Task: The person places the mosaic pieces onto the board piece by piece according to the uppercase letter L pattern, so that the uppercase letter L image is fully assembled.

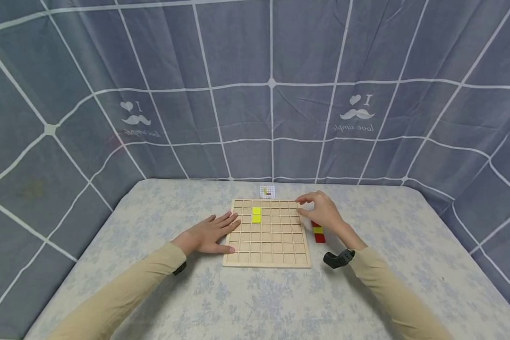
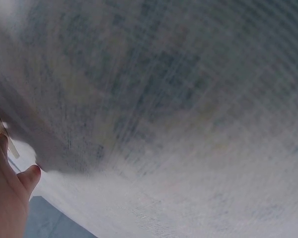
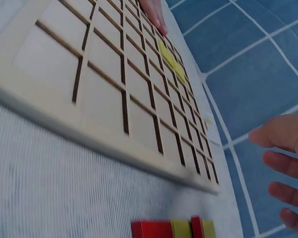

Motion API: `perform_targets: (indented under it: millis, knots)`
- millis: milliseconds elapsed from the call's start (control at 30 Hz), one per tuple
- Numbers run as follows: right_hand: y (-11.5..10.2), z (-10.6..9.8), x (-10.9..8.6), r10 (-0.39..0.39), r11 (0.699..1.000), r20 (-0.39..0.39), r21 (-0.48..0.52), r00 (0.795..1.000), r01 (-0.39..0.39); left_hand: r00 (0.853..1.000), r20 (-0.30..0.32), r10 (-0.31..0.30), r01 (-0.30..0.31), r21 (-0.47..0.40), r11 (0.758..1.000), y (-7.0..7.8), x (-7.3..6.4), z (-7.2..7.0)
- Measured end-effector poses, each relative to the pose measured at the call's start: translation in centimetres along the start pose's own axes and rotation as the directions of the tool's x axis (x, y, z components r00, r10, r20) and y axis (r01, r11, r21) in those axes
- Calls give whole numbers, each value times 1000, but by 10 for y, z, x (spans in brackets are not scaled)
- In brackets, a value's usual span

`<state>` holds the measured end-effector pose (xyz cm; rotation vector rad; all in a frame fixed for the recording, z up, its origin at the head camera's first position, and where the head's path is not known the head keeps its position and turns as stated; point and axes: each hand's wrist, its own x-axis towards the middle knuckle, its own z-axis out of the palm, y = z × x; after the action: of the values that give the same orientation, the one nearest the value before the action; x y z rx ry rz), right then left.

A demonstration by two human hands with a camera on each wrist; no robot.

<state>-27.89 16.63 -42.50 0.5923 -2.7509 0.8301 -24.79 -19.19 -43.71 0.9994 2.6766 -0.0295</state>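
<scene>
A light wooden grid board [image 1: 267,266] lies on the table with two yellow square tiles [image 1: 256,215] in neighbouring cells of one column. My left hand [image 1: 212,233], fingers spread, rests on the board's left edge; only its thumb side shows in the left wrist view. At the board's far right corner hovers my right hand [image 1: 324,212], its fingers loosely bent and apart. The right wrist view shows nothing between its fingers. Below that hand, a row of red and yellow tiles [image 3: 159,229] sits just right of the board, partly hidden by the hand in the head view.
Behind the board's far edge lies a small printed grid card [image 1: 267,191] with coloured squares. A pale floral cloth covers the table [image 1: 174,293]. Dark blue checked curtains [image 1: 246,113] hang around the back and sides.
</scene>
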Motion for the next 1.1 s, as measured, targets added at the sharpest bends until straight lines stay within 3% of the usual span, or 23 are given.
perform_targets:
  millis: [367, 667, 1100]
  knots:
    - [36, -16, -15, 99, 995, -11, -2, 995, -99, 1000, 2, -10, 10, 4, 1000, -2, -1, 1]
    - [61, -14, -25, 89, 996, 41, -10, 995, -88, 1000, -7, -7, 7, 4, 1000, 0, -2, 0]
    - [73, -14, -26, 85, 996, 150, -18, 985, -83, 1000, 1, -11, 11, -3, 1000, 2, -1, -1]
